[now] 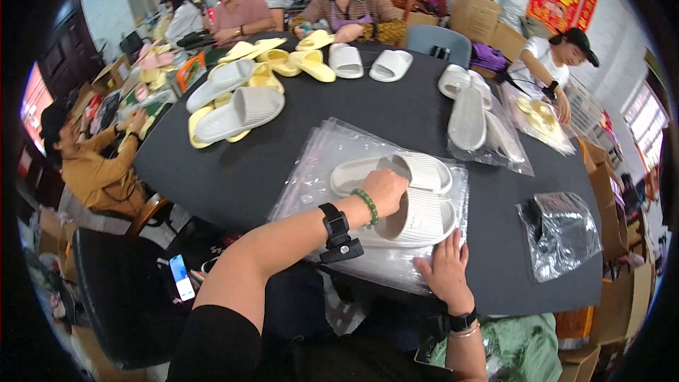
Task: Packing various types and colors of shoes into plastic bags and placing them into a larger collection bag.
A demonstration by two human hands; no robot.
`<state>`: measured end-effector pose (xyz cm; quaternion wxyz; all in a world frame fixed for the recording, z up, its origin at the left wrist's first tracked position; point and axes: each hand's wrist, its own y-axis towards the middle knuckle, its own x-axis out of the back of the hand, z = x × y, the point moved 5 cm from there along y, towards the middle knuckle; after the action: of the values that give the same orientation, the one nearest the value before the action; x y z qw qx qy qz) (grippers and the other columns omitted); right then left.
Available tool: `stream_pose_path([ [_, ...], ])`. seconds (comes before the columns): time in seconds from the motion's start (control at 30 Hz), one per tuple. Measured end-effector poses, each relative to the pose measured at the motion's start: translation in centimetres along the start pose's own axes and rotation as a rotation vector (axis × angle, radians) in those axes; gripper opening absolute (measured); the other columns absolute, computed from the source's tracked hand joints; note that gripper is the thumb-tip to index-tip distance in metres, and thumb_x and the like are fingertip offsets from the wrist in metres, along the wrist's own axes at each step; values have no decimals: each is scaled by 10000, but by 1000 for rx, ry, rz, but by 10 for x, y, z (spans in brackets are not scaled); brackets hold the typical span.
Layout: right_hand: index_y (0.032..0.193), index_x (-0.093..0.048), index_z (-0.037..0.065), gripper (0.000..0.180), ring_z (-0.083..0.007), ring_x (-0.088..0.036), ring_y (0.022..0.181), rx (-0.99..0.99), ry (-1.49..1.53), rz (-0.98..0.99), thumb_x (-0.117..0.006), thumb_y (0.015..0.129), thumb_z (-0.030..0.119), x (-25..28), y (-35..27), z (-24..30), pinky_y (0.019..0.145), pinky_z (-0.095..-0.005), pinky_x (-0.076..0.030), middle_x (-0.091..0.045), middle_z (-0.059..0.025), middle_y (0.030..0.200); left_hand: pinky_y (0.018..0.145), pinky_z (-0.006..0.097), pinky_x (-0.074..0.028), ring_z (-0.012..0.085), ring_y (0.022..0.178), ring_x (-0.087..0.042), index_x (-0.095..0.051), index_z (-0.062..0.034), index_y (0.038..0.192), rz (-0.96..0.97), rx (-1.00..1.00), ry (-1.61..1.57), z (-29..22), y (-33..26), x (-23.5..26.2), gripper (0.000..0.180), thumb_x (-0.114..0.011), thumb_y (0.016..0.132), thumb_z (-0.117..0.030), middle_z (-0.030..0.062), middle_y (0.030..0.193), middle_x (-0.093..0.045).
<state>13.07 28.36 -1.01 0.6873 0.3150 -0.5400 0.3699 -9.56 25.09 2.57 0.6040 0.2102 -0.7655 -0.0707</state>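
Left arm (272, 258) reached across, left hand (385, 193) closed on pale slippers (426, 219), right hand (449, 272) spread on bags (311, 166); apparently positioning, next needing alignment.

A black sleeve (216, 339), black wristbands (333, 225), green beads (369, 207) and a thin bangle (465, 332) are worn.

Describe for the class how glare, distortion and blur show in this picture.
Head view: glare streaks the clear plastic bags under the front white slippers; the black table has a bowed edge and the corners go black, fisheye fashion; the far-right window looks washed out; blur covers the face of the person across the table.
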Motion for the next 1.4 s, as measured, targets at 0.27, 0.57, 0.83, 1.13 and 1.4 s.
stream_pose_path([
  [0.27,1462,-225,-111,891,-424,-118,1467,-10,0,36,-520,921,533,0,1,1,1157,-567,-102,-153,-303,1560,652,499,-519,387,741,-648,-644,-69,736,4,295,185,127,-51,58,92,-617,767,-151,180,741,-659],
  [0.57,1461,-199,-129,919,-429,-66,1474,-58,21,103,-496,922,554,-2,-4,-7,1152,-582,-68,-119,-298,1569,799,482,-497,378,931,-631,-705,-105,885,-239,398,294,227,-56,206,178,-613,810,-238,176,899,-676],
  [0.83,1464,-198,-123,902,-424,-57,1475,-74,18,119,-471,934,555,0,-2,-1,1155,-580,-59,-116,-291,1571,1010,575,-385,319,1257,-516,-603,-85,1206,-218,1188,660,362,-103,306,323,-509,934,-233,114,1326,-575],
  [1.13,1450,-232,-128,884,-430,-107,1466,-52,-7,60,-466,937,553,-2,-2,-5,1148,-586,-88,-152,-292,1563,915,522,-463,317,1077,-645,17,-427,1531,-39,1101,310,366,-154,220,928,-602,899,-147,182,1168,-656],
  [1.4,1456,-237,-115,892,-424,-104,1469,-38,18,57,-520,912,532,-6,1,-6,1146,-593,-88,-149,-288,1566,1082,696,-209,481,1420,-231,-117,-400,1535,-144,1222,438,322,-147,217,807,-529,901,-119,210,1588,-143],
])
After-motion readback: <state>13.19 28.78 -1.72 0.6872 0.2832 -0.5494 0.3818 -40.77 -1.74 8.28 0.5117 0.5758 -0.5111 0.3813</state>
